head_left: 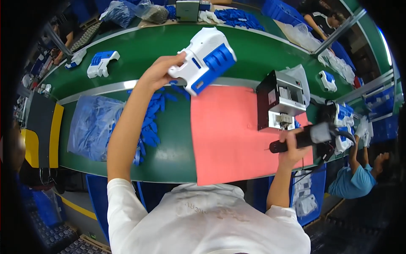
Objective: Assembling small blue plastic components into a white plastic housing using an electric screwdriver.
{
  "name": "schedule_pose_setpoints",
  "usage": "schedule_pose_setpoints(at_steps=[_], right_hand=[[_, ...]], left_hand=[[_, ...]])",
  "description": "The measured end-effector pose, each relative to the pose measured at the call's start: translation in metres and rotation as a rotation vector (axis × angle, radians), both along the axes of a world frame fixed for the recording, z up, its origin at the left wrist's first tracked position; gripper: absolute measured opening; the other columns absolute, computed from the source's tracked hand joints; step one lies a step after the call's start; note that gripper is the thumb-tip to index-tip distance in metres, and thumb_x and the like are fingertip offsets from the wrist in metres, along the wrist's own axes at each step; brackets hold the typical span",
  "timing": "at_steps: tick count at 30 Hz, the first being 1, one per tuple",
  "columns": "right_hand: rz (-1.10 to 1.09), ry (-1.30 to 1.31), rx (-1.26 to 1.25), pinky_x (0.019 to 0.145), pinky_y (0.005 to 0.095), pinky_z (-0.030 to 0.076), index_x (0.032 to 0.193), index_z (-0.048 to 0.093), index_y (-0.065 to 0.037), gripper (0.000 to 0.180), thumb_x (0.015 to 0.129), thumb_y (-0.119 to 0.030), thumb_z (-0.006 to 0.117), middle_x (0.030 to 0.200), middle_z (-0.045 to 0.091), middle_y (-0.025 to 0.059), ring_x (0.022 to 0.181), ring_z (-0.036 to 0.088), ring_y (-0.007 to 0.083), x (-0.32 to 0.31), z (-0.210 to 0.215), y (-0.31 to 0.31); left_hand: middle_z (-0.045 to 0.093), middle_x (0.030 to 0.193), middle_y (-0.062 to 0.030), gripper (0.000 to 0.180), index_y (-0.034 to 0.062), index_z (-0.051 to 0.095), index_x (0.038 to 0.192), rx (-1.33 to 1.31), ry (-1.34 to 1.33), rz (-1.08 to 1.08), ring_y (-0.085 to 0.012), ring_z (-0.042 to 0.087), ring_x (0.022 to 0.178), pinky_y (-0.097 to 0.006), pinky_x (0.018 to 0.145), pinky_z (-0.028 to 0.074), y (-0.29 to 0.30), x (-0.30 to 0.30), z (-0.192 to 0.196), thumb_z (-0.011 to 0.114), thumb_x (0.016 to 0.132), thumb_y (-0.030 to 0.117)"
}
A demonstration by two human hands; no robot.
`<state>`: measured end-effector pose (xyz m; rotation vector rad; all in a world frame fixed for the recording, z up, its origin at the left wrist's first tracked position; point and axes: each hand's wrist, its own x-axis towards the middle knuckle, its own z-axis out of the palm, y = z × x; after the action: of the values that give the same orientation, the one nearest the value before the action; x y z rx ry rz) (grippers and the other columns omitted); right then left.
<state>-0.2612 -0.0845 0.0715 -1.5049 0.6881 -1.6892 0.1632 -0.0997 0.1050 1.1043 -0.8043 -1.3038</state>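
Observation:
My left hand (163, 70) grips a white plastic housing (203, 44) with a ribbed blue panel, by its lower left end. The housing is raised, tilted, in front of the green conveyor belt. In my right hand (292, 146) is a black electric screwdriver (302, 139), lying level, its thin bit pointing left above the pink mat (224, 139). Just beyond that hand stands a black and silver bench machine (281, 99), perhaps a screw feeder.
Loose blue plastic parts (150, 122) and a clear bag of blue parts (94, 127) lie left of the mat. More white and blue housings (101, 63) rest on the green belt (139, 51). A person in a blue shirt (357, 180) works at the right.

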Motion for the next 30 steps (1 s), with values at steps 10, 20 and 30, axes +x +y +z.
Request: schedule_pose_setpoints(at_steps=[10, 20, 30], right_hand=[[-0.14, 0.216, 0.185, 0.09, 0.0316, 0.048, 0.132, 0.043, 0.001, 0.056, 0.081, 0.005, 0.068, 0.107, 0.063, 0.0101, 0.099, 0.061, 0.0176, 0.002, -0.041, -0.003], [-0.474, 1.01, 0.191, 0.068, 0.0284, 0.05, 0.11, 0.063, 0.0, 0.031, 0.079, -0.003, 0.066, 0.09, 0.064, 0.0098, 0.076, 0.062, 0.0191, -0.064, -0.052, 0.01], [-0.63, 1.141, 0.129, 0.062, 0.0364, 0.049, 0.094, 0.064, 0.001, 0.018, 0.08, -0.009, 0.069, 0.09, 0.06, 0.0152, 0.07, 0.062, 0.0281, -0.08, -0.064, -0.025]], left_hand=[[0.066, 0.103, -0.0202, 0.034, 0.0022, 0.066, 0.1, -0.355, -1.495, 0.479, -0.0362, 0.062, 0.1, -0.046, 0.085, 0.05, -0.08, 0.055, -0.077, 0.071, 0.077, 0.027], [0.066, 0.109, -0.0211, 0.029, 0.0086, 0.056, 0.117, 0.804, -2.051, 0.535, -0.0419, 0.064, 0.097, -0.053, 0.08, 0.052, 0.065, 0.52, -0.171, 0.046, 0.092, 0.021], [0.068, 0.103, -0.0194, 0.037, 0.0075, 0.065, 0.117, 0.35, -2.013, 1.026, -0.0371, 0.066, 0.095, -0.048, 0.078, 0.053, 0.133, 0.452, -0.008, 0.051, 0.085, 0.021]])
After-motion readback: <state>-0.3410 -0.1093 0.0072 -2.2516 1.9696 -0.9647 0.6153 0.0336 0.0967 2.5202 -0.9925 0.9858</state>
